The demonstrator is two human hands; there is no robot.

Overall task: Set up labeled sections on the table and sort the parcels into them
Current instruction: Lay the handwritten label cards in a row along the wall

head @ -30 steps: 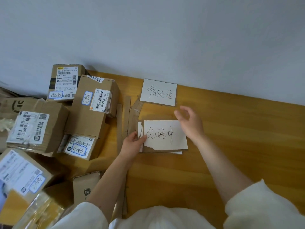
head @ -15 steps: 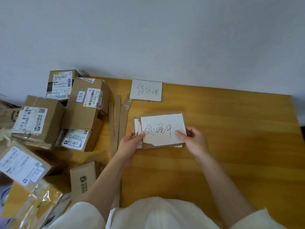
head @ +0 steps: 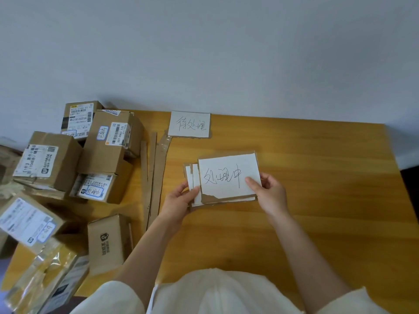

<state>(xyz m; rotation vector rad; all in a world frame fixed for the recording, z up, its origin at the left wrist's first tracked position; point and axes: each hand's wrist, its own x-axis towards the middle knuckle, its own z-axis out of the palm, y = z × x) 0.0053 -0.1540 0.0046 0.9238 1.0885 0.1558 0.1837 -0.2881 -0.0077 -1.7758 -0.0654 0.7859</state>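
Over the middle of the wooden table [head: 317, 200] I hold a small stack of cardboard label cards [head: 226, 177]; the top one is white with black handwriting. My left hand [head: 179, 202] pinches the stack's lower left corner. My right hand [head: 267, 193] grips its right edge, thumb on the top card. Another handwritten label card [head: 190, 124] lies flat at the table's far edge by the wall. Several brown parcels [head: 106, 146] with shipping labels are piled on the left side.
Long cardboard strips [head: 154, 173] lie between the parcel pile and the cards. A small brown box [head: 106, 243] stands near the front left, next to a tape-wrapped parcel [head: 45, 275]. The table's right edge [head: 399, 177] meets dark floor.
My right hand came down from above the stack and took hold of its right edge. The stack now sits slightly higher and tilted, held by both hands.
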